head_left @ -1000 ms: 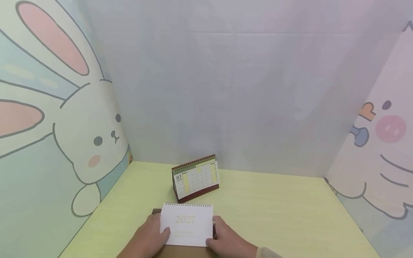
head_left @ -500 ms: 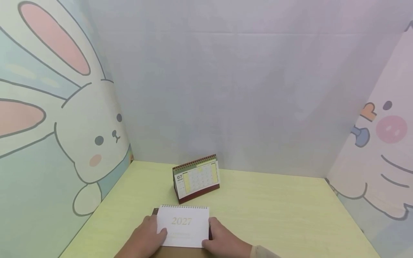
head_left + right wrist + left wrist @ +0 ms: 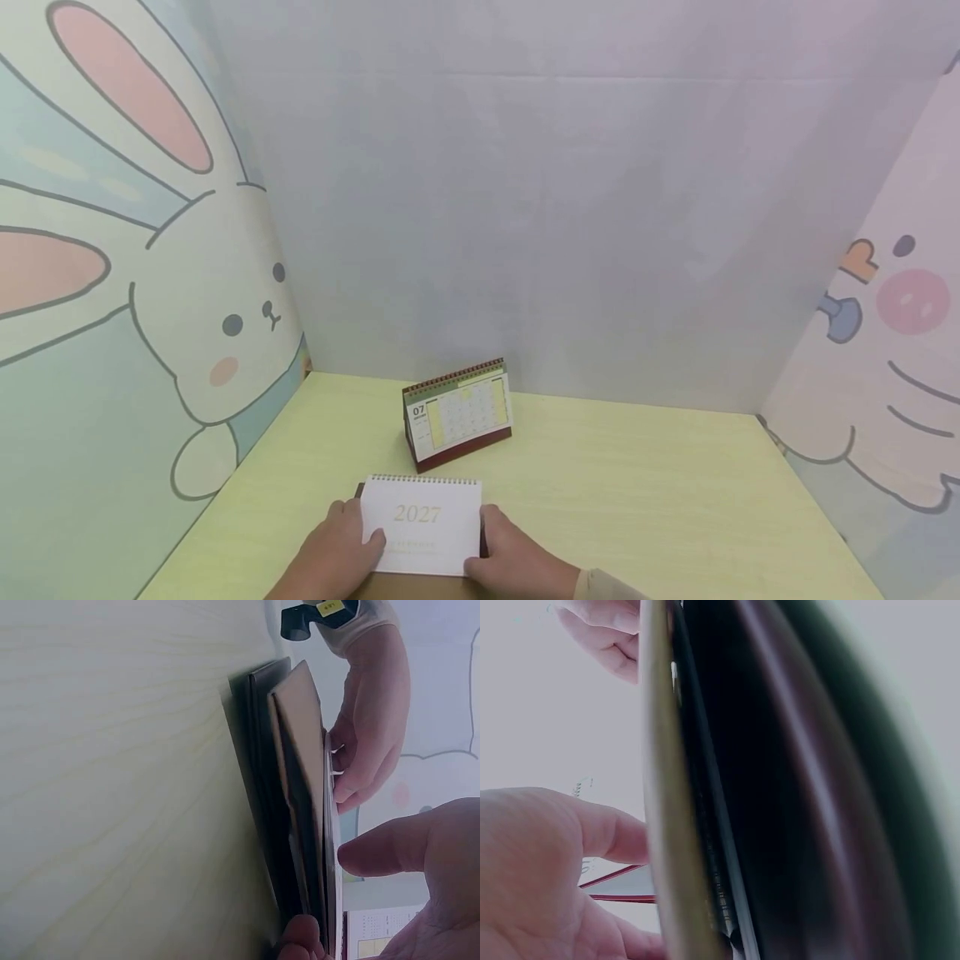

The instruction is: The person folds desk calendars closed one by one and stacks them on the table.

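A white spiral-bound desk calendar [image 3: 422, 533] with gold "2027" lies low at the table's front, its rings on the far side. My left hand [image 3: 333, 546] grips its left edge, thumb on the page. At the opposite edge my right hand [image 3: 517, 554] holds it, thumb over the near right corner. The right wrist view shows a tan board [image 3: 300, 705] under the pages and a dark, flat thing [image 3: 259, 750] beneath that. I cannot tell whether this lower thing is another calendar. Pages and hands hide most of the stack from above.
A second desk calendar [image 3: 459, 417], with a dark red base and a "07" page, stands upright and angled just behind. The pale yellow table [image 3: 637, 492] extends to the right. A grey backdrop [image 3: 525, 208] and cartoon-printed side walls [image 3: 195, 333] enclose it.
Both hands and the 2027 calendar have shifted slightly left together. The grip looks the same. The standing calendar keeps its place; the whole head view has drifted a little.
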Demonstrator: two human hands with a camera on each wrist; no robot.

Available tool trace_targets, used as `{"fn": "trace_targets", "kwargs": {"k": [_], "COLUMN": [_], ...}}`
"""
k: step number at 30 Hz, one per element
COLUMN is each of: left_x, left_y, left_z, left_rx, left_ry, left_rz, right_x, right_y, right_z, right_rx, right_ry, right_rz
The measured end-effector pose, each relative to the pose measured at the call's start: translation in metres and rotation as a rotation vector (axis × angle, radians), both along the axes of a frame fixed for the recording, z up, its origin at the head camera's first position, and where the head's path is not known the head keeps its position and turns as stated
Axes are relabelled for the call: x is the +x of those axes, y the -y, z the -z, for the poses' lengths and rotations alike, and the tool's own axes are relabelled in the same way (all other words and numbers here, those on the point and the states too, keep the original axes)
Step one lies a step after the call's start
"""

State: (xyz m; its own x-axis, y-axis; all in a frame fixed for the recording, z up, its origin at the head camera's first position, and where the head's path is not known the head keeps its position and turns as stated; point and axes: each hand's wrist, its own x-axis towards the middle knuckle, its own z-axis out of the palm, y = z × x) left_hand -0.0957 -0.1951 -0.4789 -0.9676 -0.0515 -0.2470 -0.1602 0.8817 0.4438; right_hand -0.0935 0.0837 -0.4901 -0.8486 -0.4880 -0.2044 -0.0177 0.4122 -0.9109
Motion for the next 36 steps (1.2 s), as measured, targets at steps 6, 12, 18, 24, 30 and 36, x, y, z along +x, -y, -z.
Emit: {"fn": "trace_targets", "kwargs": {"k": [6,12,18,24,30,36], "left_x": [0.001,0.002,0.002,0.002,0.003,0.002], "left_y": [-0.001,-0.001,0.001,0.003,0.003,0.003], "left_z": [0.001,0.002,0.001,-0.001,-0.002,-0.002], "left_rx": [-0.012,-0.050,-0.079,-0.115,-0.139,-0.156], "left_ry": [-0.033,-0.028,-0.070,-0.081,-0.114,-0.126], "left_rz": [0.011,-0.012,0.003,0.010,0.017,0.009], "right_x": [-0.006,-0.005,-0.007,-0.007,-0.005,-0.008], "right_y": [0.003,0.005,0.007,0.011,0.011,0.012], "right_z": [0.003,0.004,0.002,0.002,0.003,0.003], "right_rx": [0.067,0.035,0.062,0.015,-0.055,-0.054], "right_ry": [-0.023,-0.004,-0.010,0.019,0.010,0.011], "right_rz": [0.009,0.001,-0.011,-0.030,-0.080,-0.105]}}
